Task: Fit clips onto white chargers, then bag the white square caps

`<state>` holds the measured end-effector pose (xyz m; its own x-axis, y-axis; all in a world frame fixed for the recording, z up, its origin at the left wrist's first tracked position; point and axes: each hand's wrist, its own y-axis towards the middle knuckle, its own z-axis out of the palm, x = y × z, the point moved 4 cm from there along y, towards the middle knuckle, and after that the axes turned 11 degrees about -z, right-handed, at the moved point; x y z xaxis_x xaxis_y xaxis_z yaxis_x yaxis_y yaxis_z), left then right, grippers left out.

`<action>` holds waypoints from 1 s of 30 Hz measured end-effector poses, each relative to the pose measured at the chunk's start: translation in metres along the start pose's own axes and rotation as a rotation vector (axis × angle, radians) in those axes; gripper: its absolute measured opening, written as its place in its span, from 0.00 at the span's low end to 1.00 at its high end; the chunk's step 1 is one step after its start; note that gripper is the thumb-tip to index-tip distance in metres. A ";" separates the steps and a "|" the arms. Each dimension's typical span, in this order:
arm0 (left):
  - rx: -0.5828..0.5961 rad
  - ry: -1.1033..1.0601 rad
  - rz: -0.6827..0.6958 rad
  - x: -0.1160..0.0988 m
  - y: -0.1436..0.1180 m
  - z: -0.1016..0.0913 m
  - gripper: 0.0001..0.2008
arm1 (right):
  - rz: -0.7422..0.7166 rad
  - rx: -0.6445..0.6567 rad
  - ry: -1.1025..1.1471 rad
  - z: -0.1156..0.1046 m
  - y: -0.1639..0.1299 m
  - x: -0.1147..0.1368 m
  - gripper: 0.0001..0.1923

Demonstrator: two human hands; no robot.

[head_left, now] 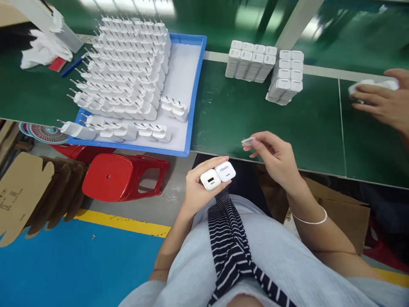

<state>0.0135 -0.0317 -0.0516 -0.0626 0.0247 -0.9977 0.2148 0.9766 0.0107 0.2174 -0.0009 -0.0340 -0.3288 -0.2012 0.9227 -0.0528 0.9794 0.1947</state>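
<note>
My left hand (200,177) is wrapped round two white plug chargers held side by side in front of my body, port ends up. The left charger (210,180) shows a black slot and a small port. On the right charger (225,171) there is grey lettering and one small slot. Over the bench edge, my right hand (275,155) pinches a thin white cover plate (248,141) between thumb and fingertips, apart from the chargers. A blue-rimmed tray (194,98) to the left carries rows of white plug chargers (128,64), pins upward.
Stacks of white cover plates (251,62) stand on the green bench (230,115), with another stack (284,79) beside them. At the right, another person's hand (380,100) holds white pieces. Below the bench are a red stool (110,177) and cardboard sheets (28,187).
</note>
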 end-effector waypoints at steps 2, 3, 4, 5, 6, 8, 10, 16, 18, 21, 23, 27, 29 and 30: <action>0.014 0.026 0.015 -0.003 0.003 0.007 0.23 | -0.069 -0.024 -0.122 -0.010 -0.005 0.002 0.09; 0.014 0.040 0.025 -0.004 0.004 0.011 0.23 | -0.083 -0.044 -0.148 -0.016 -0.008 0.004 0.08; 0.009 0.057 0.034 -0.006 0.006 0.015 0.22 | -0.076 -0.063 -0.140 -0.020 -0.012 0.006 0.07; 0.004 0.080 0.038 -0.007 0.008 0.019 0.22 | -0.049 -0.078 -0.098 -0.024 -0.016 0.007 0.06; -0.002 0.108 0.037 -0.007 0.009 0.023 0.21 | -0.010 -0.081 -0.031 -0.026 -0.021 0.009 0.06; -0.011 0.167 0.031 -0.009 0.013 0.031 0.20 | 0.076 -0.057 0.144 -0.025 -0.031 0.013 0.06; -0.004 0.210 0.034 -0.011 0.015 0.038 0.19 | 0.144 -0.001 0.320 -0.020 -0.039 0.017 0.09; 0.051 0.277 0.070 -0.016 0.019 0.052 0.19 | 0.258 0.052 0.595 -0.003 -0.048 0.017 0.11; 0.060 0.282 0.078 -0.017 0.019 0.055 0.19 | 0.283 0.066 0.636 0.000 -0.048 0.015 0.11; 0.061 0.302 0.079 -0.017 0.019 0.057 0.18 | 0.314 0.079 0.647 0.003 -0.049 0.011 0.11; 0.056 0.320 0.079 -0.017 0.019 0.057 0.17 | 0.323 0.072 0.637 0.002 -0.049 0.009 0.12; 0.052 0.338 0.091 -0.018 0.019 0.058 0.16 | 0.315 0.072 0.624 0.002 -0.048 0.008 0.12; 0.049 0.343 0.097 -0.019 0.019 0.058 0.15 | 0.319 0.073 0.614 0.002 -0.048 0.008 0.12; 0.048 0.346 0.103 -0.019 0.019 0.058 0.15 | 0.321 0.072 0.611 0.002 -0.047 0.009 0.12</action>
<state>0.0749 -0.0264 -0.0360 -0.3630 0.2012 -0.9098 0.2820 0.9544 0.0985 0.2151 -0.0489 -0.0361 0.2501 0.1465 0.9571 -0.1109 0.9863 -0.1220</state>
